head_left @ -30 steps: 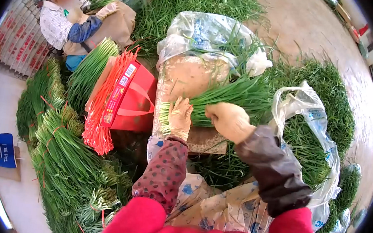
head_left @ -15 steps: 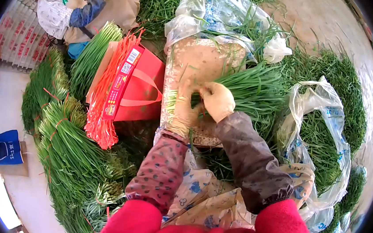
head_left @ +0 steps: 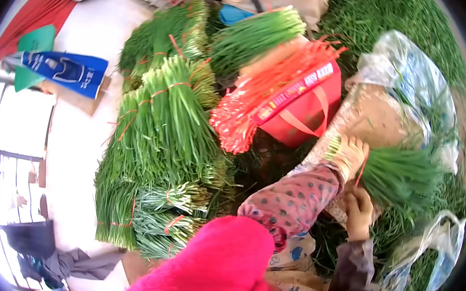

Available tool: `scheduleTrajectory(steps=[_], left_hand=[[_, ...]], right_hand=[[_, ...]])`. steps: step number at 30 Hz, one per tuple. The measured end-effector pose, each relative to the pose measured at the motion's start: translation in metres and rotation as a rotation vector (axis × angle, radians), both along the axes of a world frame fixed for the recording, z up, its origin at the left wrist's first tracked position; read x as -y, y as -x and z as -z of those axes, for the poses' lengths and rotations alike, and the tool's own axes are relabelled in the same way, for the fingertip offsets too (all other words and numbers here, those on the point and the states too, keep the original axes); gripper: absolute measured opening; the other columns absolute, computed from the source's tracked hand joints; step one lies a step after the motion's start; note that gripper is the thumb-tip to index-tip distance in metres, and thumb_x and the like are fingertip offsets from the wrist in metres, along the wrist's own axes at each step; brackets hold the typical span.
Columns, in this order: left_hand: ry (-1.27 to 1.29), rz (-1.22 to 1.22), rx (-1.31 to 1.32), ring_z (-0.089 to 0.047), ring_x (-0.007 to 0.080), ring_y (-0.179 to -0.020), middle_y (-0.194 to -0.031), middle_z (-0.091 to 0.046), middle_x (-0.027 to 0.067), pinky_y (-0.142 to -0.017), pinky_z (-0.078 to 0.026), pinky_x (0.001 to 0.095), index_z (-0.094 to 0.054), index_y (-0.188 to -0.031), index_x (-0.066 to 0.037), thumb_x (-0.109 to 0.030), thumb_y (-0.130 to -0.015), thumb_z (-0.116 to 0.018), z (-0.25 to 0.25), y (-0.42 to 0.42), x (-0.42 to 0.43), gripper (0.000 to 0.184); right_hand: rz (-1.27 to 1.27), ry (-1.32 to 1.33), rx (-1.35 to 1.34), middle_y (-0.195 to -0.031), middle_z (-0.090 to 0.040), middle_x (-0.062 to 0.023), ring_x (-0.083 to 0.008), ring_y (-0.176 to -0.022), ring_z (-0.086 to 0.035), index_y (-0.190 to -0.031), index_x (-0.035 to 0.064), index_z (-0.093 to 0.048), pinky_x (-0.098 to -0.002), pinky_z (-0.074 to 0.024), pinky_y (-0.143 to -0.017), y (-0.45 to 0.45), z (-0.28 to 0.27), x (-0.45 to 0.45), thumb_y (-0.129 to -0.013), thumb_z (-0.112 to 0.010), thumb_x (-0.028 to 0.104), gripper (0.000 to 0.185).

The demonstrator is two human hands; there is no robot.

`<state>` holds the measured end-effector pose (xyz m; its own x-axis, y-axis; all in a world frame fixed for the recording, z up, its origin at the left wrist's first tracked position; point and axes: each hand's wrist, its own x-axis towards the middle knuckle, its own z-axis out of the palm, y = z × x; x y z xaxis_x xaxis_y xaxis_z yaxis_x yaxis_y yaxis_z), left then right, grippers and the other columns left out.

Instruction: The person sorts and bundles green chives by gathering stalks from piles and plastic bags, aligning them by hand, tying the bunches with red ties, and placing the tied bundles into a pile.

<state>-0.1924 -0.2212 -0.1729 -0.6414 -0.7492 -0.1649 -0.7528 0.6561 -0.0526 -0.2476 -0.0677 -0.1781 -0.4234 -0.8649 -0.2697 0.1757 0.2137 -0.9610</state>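
A bunch of garlic chives (head_left: 402, 174) lies across a worn board (head_left: 379, 117), its pale cut ends to the left and leaves spreading right. My gloved left hand (head_left: 348, 155) is wrapped over the bunch near the cut ends. Along its fingers, a thin red tie (head_left: 361, 168) runs down the near side of the bunch. The lower end of that tie reaches the closed fingers of my gloved right hand (head_left: 359, 212), just below the bunch. How far the tie passes underneath is hidden.
Left of the board stands a red bag (head_left: 307, 116) topped with many loose red ties (head_left: 282, 89). Tied chive bunches (head_left: 163, 117) are piled further left. Clear plastic bags (head_left: 428, 262) and loose greens lie right. A person's apron (head_left: 290, 3) shows at the top.
The view has swung left. My right hand has moved from the top of the bunch to its near side, and a red tie now shows across the bunch. My left hand stays on it.
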Motion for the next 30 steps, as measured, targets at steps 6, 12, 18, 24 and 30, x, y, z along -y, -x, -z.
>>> scheduleTrajectory(steps=[6, 12, 18, 24, 30], left_hand=[[-0.578, -0.101, 0.132, -0.042, 0.0331, -0.129, -0.131, -0.049, 0.0171, -0.101, -0.030, 0.0615, -0.044, -0.129, -0.002, -0.040, -0.050, -0.089, -0.022, 0.020, 0.010, 0.098], [-0.214, -0.042, 0.049, -0.029, 0.0390, -0.137, -0.142, -0.040, 0.0226, -0.105, -0.019, 0.0667, -0.029, -0.146, -0.002, -0.030, -0.081, -0.064, -0.024, 0.003, -0.036, 0.078], [-0.100, -0.063, -0.153, -0.034, 0.0389, -0.135, -0.143, -0.038, 0.0240, -0.105, -0.017, 0.0695, -0.028, -0.146, -0.002, -0.021, -0.094, -0.042, 0.042, 0.017, -0.020, 0.057], [-0.118, -0.030, -0.112, -0.034, 0.0399, -0.135, -0.144, -0.040, 0.0197, -0.105, -0.017, 0.0692, -0.032, -0.146, -0.005, -0.020, -0.093, -0.046, 0.024, 0.024, -0.020, 0.056], [-0.736, -0.192, -0.085, -0.052, 0.0316, -0.123, -0.126, -0.060, 0.0152, -0.104, -0.030, 0.0590, -0.059, -0.125, -0.004, -0.031, -0.068, -0.080, -0.073, -0.012, -0.036, 0.066]], right_hand=[[-0.180, 0.092, -0.070, -0.068, -0.052, 0.0036, -0.0027, -0.050, -0.035, -0.089, 0.0049, -0.059, -0.0210, -0.0256, -0.046, 0.043, -0.092, 0.051, -0.094, -0.052, 0.010, 0.010], [-0.029, -0.076, 0.152, -0.067, -0.048, 0.0033, -0.0051, -0.049, -0.036, -0.086, 0.0074, -0.057, -0.0214, -0.0238, -0.044, 0.058, -0.069, 0.057, -0.097, -0.052, 0.022, 0.019], [-0.185, -0.189, -0.028, -0.078, -0.052, 0.0023, -0.0048, -0.062, -0.044, -0.106, 0.0016, -0.060, -0.0212, -0.0322, -0.048, 0.053, -0.017, 0.012, -0.096, -0.051, 0.014, 0.019], [-0.227, -0.180, -0.197, -0.082, -0.056, 0.0023, -0.0059, -0.071, -0.049, -0.113, 0.0030, -0.059, -0.0198, -0.0389, -0.061, 0.033, 0.022, -0.047, -0.096, -0.056, 0.016, 0.022], [-0.235, -0.100, 0.038, -0.090, -0.062, 0.0002, -0.0057, -0.065, -0.051, -0.111, 0.0065, -0.058, -0.0208, -0.0397, -0.057, 0.066, -0.021, -0.090, -0.097, -0.054, 0.017, 0.018]])
